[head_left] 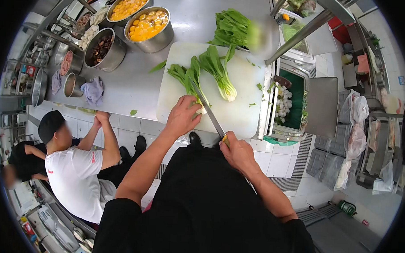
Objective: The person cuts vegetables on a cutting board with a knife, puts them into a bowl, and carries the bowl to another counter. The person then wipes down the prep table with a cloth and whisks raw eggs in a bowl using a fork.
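Observation:
My left hand [183,115] is closed on the pale base of a bok choy [193,79] lying on the white cutting board [245,117]. In my right hand [238,151] is the yellow handle of a kitchen knife [212,113]. Its long blade slants up and left across the held bok choy, close to my left fingers. Whether the edge has gone into the stalk I cannot tell. A second bok choy [218,71] rests on the board to the right, leaves toward the back. Small leaf scraps lie along the board's right side.
Metal pots of egg yolks [148,26] and dark mushrooms [102,49] stand at the back left. More leafy greens [232,29] lie behind the board. Right of it is a green-lined bin [292,96]. A co-worker in white [76,166] is at the left.

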The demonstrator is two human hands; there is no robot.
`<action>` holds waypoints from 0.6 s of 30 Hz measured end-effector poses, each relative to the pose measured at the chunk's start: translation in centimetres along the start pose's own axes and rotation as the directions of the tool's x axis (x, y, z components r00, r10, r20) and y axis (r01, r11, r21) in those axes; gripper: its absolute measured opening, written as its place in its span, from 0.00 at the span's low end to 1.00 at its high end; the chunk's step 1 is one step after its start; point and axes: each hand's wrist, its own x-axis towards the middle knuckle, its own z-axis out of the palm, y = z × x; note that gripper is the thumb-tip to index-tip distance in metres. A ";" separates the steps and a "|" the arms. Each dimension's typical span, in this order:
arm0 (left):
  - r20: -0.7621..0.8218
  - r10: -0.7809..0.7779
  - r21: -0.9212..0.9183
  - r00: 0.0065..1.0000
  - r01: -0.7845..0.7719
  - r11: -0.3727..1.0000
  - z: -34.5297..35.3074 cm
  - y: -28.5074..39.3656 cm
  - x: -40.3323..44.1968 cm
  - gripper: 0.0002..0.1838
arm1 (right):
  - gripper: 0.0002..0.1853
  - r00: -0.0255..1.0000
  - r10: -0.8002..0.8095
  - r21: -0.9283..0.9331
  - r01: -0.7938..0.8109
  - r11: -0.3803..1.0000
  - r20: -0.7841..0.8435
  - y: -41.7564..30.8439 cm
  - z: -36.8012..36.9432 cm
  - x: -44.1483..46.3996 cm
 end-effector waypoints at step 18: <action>0.010 -0.095 -0.040 0.995 0.095 0.995 0.5 -0.7 -1.3 0.20 | 0.12 0.991 -0.125 -0.164 0.115 0.980 -0.051 -2.0 2.9 10.9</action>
